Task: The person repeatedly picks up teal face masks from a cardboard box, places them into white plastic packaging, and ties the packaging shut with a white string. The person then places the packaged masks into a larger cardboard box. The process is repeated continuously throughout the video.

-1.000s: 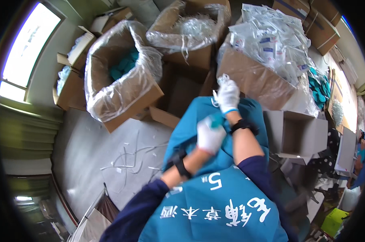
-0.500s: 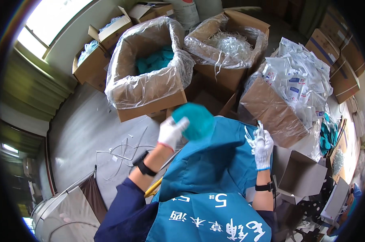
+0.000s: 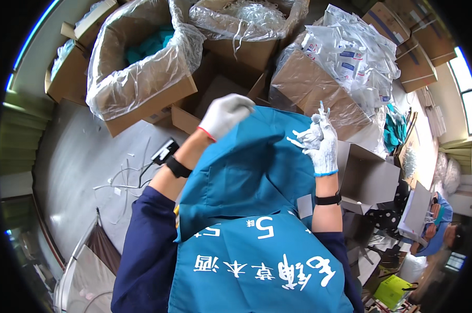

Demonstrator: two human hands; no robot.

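My left hand (image 3: 226, 116), in a white knit glove, hovers over the upper left edge of my blue apron (image 3: 231, 182), near an open brown carton (image 3: 218, 86). Its fingers are curled together; whatever they hold, if anything, is hidden. Farther right, my right hand (image 3: 323, 148) wears the same kind of glove and is closed on a bunch of thin white strips (image 3: 300, 138) that stick out between the fingers. A lined carton (image 3: 150, 99) at the upper left holds teal items (image 3: 148, 46). Beside it, another carton (image 3: 241, 52) holds pale shredded strips (image 3: 254, 15).
Clear packets (image 3: 345, 57) are heaped in a carton (image 3: 314, 86) at the upper right. An open grey box (image 3: 369, 175) stands beside my right forearm. White tubing (image 3: 124, 180) lies on the floor at left. Another person (image 3: 438, 227) in blue is at the far right.
A round teal piece that was in my left hand is no longer visible. My view has shifted, so the cartons sit higher and farther left. The right hand keeps its white strips.
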